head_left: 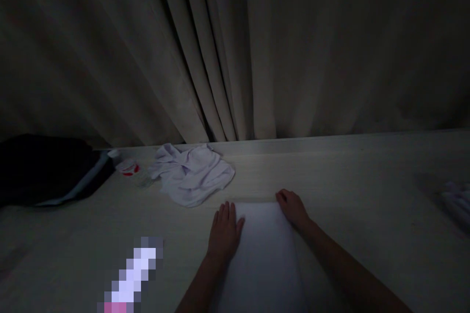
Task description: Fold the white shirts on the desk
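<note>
Fingers of the left hand lie spread and flat, pressed palm-down on the left edge of a folded white cloth, gripping nothing. On the far right corner of the same cloth the right hand rests with its fingers curled loosely downward, tips touching the fabric; in the dim light it cannot be told whether they pinch the corner or only press on it. The folded white cloth lies smooth and rectangular on the pale bench, near its front edge and about midway along, running back toward the person between the two forearms. It looks light, soft and limp, likely to sag and unfold if lifted by one point, so the corners or both side edges at once seem the better places to take hold. Beyond it, toward the back edge of the bench, a crumpled white garment lies in a heap, well apart from the hands. Just to its left is a small red-and-white item, too dark to identify, and at the far left end a dark bundle. A curtain hangs behind the bench.
</note>
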Demonstrator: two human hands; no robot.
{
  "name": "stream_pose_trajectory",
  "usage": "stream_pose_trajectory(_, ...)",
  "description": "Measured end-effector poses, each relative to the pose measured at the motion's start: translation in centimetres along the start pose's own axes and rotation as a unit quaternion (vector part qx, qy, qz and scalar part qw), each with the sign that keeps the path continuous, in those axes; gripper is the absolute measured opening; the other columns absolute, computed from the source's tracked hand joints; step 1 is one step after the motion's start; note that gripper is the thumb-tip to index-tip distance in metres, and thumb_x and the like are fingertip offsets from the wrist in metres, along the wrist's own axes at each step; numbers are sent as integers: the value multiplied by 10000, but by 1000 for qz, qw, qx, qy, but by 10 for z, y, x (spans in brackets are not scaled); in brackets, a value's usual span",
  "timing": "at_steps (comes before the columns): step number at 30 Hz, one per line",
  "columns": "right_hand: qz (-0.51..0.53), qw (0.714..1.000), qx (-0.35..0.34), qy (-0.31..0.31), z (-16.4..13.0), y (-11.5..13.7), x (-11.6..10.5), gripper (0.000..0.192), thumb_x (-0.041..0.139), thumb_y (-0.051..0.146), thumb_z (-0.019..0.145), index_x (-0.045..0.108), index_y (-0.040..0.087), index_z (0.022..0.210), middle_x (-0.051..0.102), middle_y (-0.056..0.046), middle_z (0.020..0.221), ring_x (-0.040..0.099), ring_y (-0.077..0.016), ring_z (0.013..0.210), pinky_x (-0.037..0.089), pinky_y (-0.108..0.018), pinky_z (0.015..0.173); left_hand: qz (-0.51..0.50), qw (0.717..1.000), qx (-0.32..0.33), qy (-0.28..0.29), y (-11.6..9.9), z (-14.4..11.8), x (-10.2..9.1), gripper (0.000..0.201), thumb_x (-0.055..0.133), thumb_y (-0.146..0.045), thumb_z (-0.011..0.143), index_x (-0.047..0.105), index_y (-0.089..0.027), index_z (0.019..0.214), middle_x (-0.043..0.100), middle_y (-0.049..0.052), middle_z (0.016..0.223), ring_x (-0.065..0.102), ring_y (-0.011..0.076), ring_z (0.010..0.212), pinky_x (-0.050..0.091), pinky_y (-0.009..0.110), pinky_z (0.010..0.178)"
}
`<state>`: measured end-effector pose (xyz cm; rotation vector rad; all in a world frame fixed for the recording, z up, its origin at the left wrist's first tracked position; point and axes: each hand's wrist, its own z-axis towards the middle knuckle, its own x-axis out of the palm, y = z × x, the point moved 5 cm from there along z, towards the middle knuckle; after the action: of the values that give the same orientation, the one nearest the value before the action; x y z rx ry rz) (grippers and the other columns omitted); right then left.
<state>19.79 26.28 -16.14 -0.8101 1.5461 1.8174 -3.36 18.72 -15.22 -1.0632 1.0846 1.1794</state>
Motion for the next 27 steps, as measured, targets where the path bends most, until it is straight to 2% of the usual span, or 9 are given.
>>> stream_pose_trajectory(5,-28,999,4,22,5,-8,4,317,372,360,887,622,204,773,670,-42,746,566,-140,664,354,-256,610,3,1000,20,-18,4,-4,15,635,280,-503,884,350,-70,1342,388,220,1424,340,318,1337,357,483,1084)
stream_pose_trajectory(10,-92,995,3,38,9,-15,-1,286,406,341,862,635,208,755,683,-70,753,571,-160,663,335,-288,606,-8,999,28,-18,5,-6,17,612,285,-486,887,318,-101,1362,365,200,1444,318,298,1353,343,498,1091)
stream_pose_trajectory(16,-137,990,-3,43,13,-17,-7,274,418,341,853,643,207,774,687,-96,770,587,-191,703,348,-325,671,-10,999,36,-21,3,-7,17,601,279,-485,888,279,-148,1385,364,166,1456,310,279,1363,295,510,1115)
stream_pose_trajectory(21,-112,992,13,48,12,-22,-17,287,406,332,851,635,198,742,678,-100,751,577,-187,670,330,-310,623,-9,999,32,-18,-4,-7,18,612,261,-498,884,280,-147,1385,355,159,1464,303,291,1364,286,520,1113)
stream_pose_trajectory(24,-72,996,21,52,11,-24,-23,288,406,335,849,619,201,709,673,-80,739,561,-163,643,311,-286,579,5,1000,18,-19,-5,-6,16,625,280,-515,870,299,-154,1380,354,159,1464,296,332,1361,272,566,1104)
stream_pose_trajectory(27,-25,998,15,53,9,-23,-28,265,411,311,843,609,201,705,670,-59,737,557,-145,650,321,-268,582,25,998,40,-32,-7,-1,12,636,343,-491,849,315,-130,1372,351,175,1460,257,353,1372,233,578,1118)
